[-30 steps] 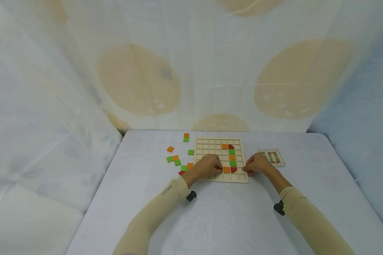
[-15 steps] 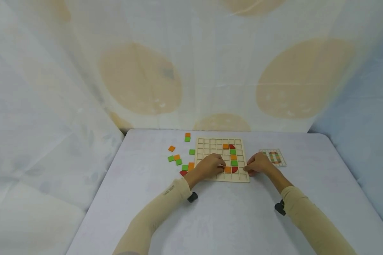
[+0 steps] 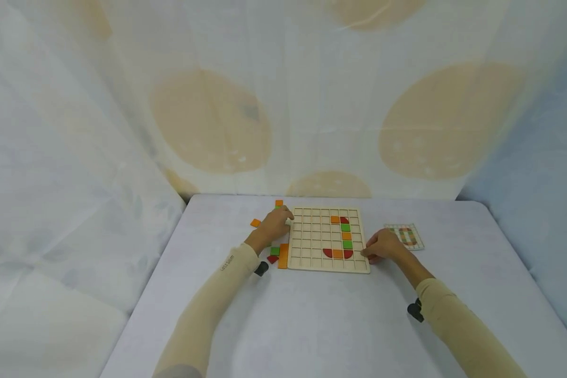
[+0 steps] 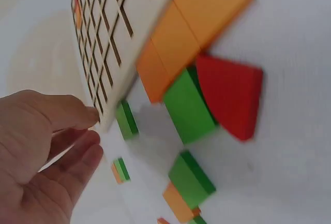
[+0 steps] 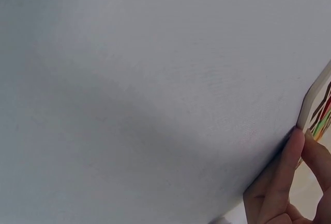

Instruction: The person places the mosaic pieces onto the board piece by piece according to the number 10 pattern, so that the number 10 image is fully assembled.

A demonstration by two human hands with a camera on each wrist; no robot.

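A small picture card lies at the right on the pale worktop. A spotted cloth hangs far behind.

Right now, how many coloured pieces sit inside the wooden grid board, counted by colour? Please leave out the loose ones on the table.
Orange pieces: 3
Green pieces: 2
Red pieces: 3
Total in the board: 8
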